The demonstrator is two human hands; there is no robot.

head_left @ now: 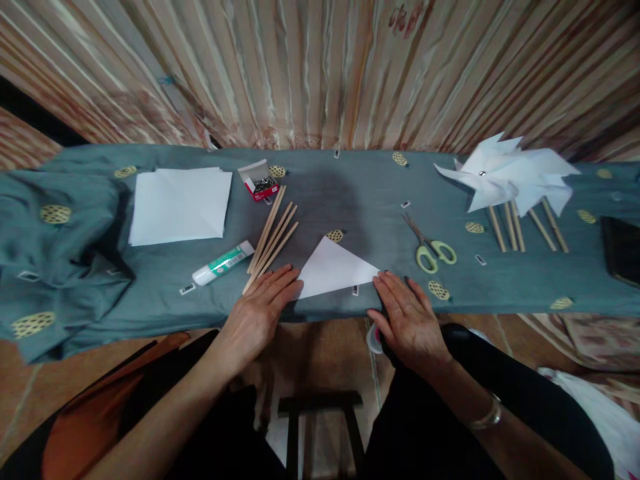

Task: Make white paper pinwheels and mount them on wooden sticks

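A white sheet of paper, folded into a triangle, lies near the table's front edge with its point toward the back. My left hand rests on its left corner, fingers stretched out flat. On the right corner lie the fingertips of my right hand, its fingers extended and the thumb apart. Beside my left hand are several wooden sticks and a glue tube with a green label. Scissors with light green handles lie partly open beyond my right hand.
At the left sits a stack of white paper. An open red-and-white box holds small metal pins or tacks. Several paper pinwheels on sticks lie at the right, near a dark object. A patterned cloth covers the table; a curtain hangs behind.
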